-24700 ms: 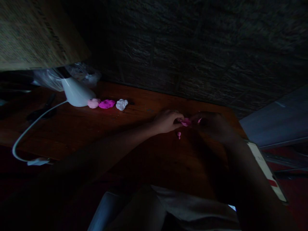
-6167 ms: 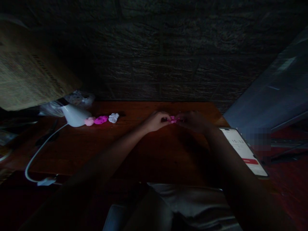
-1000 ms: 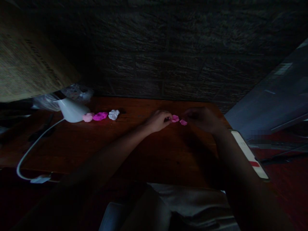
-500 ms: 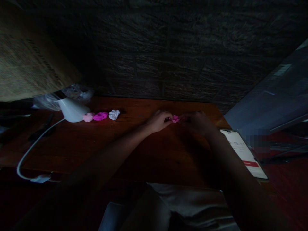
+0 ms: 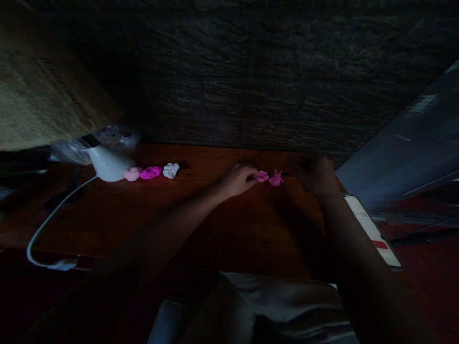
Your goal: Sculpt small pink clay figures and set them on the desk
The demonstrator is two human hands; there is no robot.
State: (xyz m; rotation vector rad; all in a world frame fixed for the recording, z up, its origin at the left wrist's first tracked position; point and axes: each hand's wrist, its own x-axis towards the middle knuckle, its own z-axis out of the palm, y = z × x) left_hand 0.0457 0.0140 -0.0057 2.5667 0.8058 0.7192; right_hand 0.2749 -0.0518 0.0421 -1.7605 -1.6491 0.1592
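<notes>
The white lamp [image 5: 109, 164] stands far left, touching a light pink lump [image 5: 132, 174]. The right arm partly hides the phone [image 5: 373, 229]. The left hand [image 5: 239, 180] reaches in low and pinches a pink piece [image 5: 262, 176]. The right hand [image 5: 312, 173] is bent, right of another pink piece [image 5: 276, 178]; too dark to tell its grip.

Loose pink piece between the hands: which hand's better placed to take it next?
Right, probably. The left hand is pinching the other pink piece; the right hand is just beside the loose pink piece, touching neither. Too dark to tell if it's empty.
</notes>
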